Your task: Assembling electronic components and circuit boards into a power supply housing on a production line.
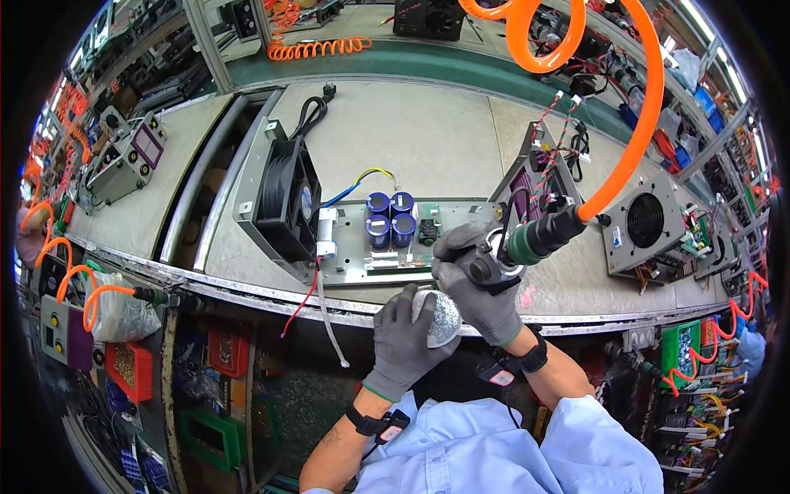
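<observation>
My left hand (397, 342), in a grey glove, is closed on a small rounded dish (445, 321) with silvery, grainy contents, held at the table's front edge. My right hand (487, 298), gloved too, wraps round an air screwdriver (496, 262); its green and black hose fitting (543, 235) points up to the right. The tool's tip is hidden. Just beyond the hands lies an open metal chassis (350, 239) with a black fan (288, 191) at its left end. On its circuit board (426, 216) stand several blue capacitors (378, 230) beside my right hand.
A thick orange air hose (646, 123) arcs over the right side. Another metal unit with a round fan (646, 221) stands at right, and a purple-fronted unit (132, 156) at far left. Metal rollers (202, 189) cross a gap in the bench. Red part bins (129, 370) sit below it.
</observation>
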`<move>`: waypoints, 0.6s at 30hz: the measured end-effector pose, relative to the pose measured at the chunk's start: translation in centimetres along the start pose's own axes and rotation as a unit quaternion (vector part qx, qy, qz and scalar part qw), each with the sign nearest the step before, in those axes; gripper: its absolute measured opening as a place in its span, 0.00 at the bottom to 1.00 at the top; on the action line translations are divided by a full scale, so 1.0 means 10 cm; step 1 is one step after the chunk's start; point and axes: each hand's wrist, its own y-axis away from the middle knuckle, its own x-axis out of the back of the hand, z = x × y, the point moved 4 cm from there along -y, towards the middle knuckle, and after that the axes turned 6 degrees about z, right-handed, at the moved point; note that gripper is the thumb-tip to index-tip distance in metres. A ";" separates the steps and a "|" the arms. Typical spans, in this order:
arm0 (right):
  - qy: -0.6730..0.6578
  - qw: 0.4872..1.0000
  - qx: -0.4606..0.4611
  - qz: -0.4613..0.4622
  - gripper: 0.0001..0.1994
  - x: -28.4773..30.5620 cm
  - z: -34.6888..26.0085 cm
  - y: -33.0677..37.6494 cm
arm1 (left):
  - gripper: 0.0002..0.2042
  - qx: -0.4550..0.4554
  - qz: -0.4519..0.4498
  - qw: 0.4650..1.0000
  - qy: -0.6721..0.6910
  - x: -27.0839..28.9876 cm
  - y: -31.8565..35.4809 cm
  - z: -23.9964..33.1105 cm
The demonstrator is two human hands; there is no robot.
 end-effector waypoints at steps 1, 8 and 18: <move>0.000 1.000 -0.003 -0.008 0.09 -0.01 0.01 0.00 | 0.35 0.002 0.009 1.000 0.002 0.00 0.00 -0.01; 0.008 0.999 -0.011 -0.031 0.14 0.00 0.07 0.01 | 0.33 0.013 0.014 0.999 0.029 -0.03 0.03 -0.04; 0.044 0.997 0.030 -0.050 0.14 -0.03 0.18 0.01 | 0.33 0.025 -0.007 0.999 0.026 -0.03 0.04 -0.05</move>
